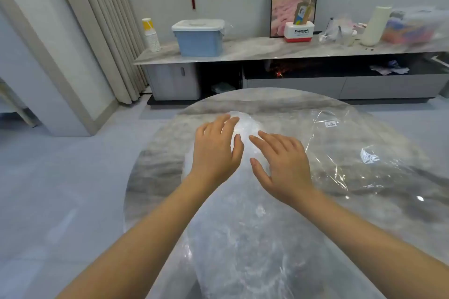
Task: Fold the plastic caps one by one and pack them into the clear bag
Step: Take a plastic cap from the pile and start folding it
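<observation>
Head view: left hand (215, 150), right hand (283, 162) press plastic cap (245, 126) (flat).

Round grey marble table (170, 153) in front; crumpled white plastic cap (245, 126) at centre, left hand (215, 150) and right hand (284, 165) flat on it. Clear plastic bag (340, 143) right of cap. Translucent plastic cap pile (243, 250) nearer, between forearms. Long marble sideboard (267, 52) behind table.

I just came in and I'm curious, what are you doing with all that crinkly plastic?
A person is flattening a plastic cap on the round marble table. The left hand and right hand both press on it with straight fingers. The clear bag lies to the right, and more plastic sits nearer the person.
</observation>
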{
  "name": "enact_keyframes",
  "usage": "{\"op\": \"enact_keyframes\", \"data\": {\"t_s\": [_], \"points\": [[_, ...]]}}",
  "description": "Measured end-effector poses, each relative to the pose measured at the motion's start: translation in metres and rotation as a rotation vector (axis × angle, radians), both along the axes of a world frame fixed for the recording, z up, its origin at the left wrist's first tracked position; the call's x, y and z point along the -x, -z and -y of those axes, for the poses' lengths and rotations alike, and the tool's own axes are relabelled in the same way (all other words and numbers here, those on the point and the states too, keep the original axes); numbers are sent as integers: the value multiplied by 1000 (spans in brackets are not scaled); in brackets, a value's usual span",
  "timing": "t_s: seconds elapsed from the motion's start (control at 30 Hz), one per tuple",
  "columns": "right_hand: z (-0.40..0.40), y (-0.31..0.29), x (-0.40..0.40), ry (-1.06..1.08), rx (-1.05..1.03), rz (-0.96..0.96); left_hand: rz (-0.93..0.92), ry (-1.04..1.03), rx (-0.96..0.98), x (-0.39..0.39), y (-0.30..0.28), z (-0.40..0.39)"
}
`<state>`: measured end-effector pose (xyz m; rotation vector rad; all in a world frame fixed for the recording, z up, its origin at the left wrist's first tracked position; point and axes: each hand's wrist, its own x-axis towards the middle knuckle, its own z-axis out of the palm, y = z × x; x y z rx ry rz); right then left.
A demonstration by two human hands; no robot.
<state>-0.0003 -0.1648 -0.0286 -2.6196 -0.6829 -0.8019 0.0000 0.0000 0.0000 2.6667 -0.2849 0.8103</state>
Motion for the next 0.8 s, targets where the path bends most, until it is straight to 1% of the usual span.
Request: {"op": "enact_keyframes", "data": {"t_s": [0.1, 0.23, 0.3, 0.37, 0.5, 0.57, 0.67, 0.8], "points": [[3, 4, 13, -6, -4, 20, -32, -17, 26, 21, 7, 3], [15, 21, 44, -42, 17, -21, -132, -22, 13, 60, 25, 10], [23, 25, 58, -66, 29, -78, -206, -21, 22, 77, 31, 14], [29, 26, 69, -91, 27, -153, -232, -26, 18, 91, 36, 18], [45, 29, 95, -178, -53, -423, -231, -26, 4, 119, 49, 28], [54, 31, 104, -218, -112, -523, -250, -22, 4, 130, 52, 31], [61, 36, 114, -255, -100, -594, -318, 10, 6, 138, 54, 30], [57, 38, 119, -286, -4, -642, -358, 80, -52, 149, 58, 32]]}}
